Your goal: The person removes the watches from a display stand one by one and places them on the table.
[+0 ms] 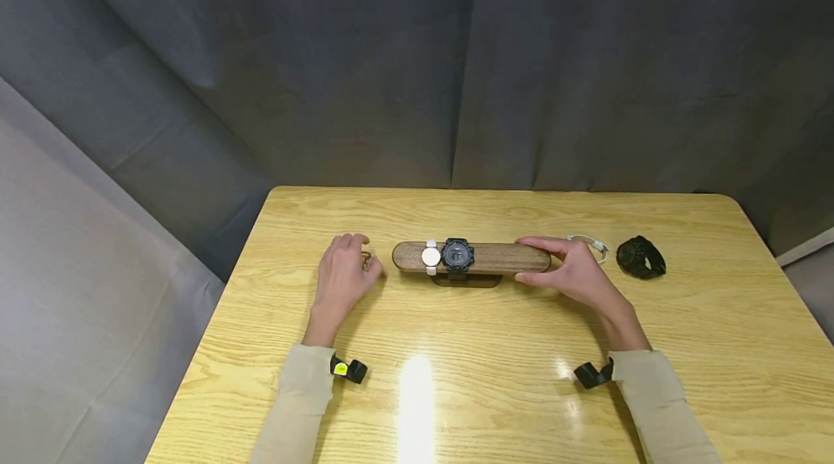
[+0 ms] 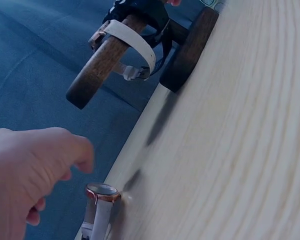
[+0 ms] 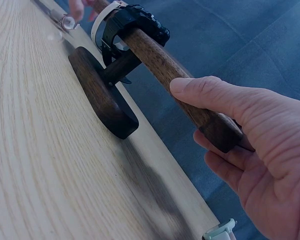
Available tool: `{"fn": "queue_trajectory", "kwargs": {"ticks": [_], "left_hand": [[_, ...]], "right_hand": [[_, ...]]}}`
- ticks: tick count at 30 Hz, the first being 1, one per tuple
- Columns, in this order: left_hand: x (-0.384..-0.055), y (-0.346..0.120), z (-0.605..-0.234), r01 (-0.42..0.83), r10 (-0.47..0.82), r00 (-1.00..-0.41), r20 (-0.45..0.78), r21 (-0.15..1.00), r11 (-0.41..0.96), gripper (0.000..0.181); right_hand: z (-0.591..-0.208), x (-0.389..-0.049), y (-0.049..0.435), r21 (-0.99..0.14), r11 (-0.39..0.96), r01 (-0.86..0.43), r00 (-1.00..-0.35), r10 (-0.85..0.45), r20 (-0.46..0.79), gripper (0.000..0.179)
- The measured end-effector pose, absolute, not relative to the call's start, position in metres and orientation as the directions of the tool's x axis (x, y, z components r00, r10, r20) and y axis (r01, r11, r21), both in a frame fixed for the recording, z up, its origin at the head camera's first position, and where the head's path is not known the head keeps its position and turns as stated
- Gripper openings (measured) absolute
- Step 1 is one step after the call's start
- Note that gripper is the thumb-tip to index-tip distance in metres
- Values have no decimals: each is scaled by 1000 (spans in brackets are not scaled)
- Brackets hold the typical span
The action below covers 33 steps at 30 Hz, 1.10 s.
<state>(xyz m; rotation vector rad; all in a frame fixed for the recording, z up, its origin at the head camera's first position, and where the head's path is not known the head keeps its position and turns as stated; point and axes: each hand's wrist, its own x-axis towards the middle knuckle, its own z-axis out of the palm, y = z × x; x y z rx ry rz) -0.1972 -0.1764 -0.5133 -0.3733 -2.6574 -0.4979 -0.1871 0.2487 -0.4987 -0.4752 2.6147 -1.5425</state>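
A dark wooden watch stand (image 1: 504, 258) stands on the table, its long bar raised above a smaller base (image 3: 97, 92). My right hand (image 1: 573, 272) grips the bar's right end, thumb on the near side and fingers on the far side. Round the bar's left half sit a white-strapped watch (image 1: 431, 257) and, beside it, a chunky black watch (image 1: 457, 254). Left of the stand, my left hand (image 1: 342, 270) hovers with bent fingers by another white-strapped watch with a rose-gold case (image 2: 103, 192). In the left wrist view that watch rests on the table, apart from the fingers.
Behind my right hand lies a pale-strapped watch (image 1: 601, 247). Farther right is another black watch (image 1: 630, 255) on the wooden table (image 1: 495, 363). Dark grey curtain (image 1: 365, 73) hangs along the table's far edge.
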Motion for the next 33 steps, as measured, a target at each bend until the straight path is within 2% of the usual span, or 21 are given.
{"fn": "queue_trajectory", "kwargs": {"ticks": [9,18,33], "left_hand": [[-200,-170,-508,355,119,-869,480,438,826,32],[-194,-160,-500,412,136,-866,481,534,738,39],[-188,-148,-491,479,192,-852,487,577,661,39]], "right_hand": [[-499,-187,249,-860,460,-220,-952,-293,87,60],[-501,-188,249,-858,458,-232,-950,-297,98,59],[-500,-186,249,-869,438,-231,-949,-299,101,59]]}}
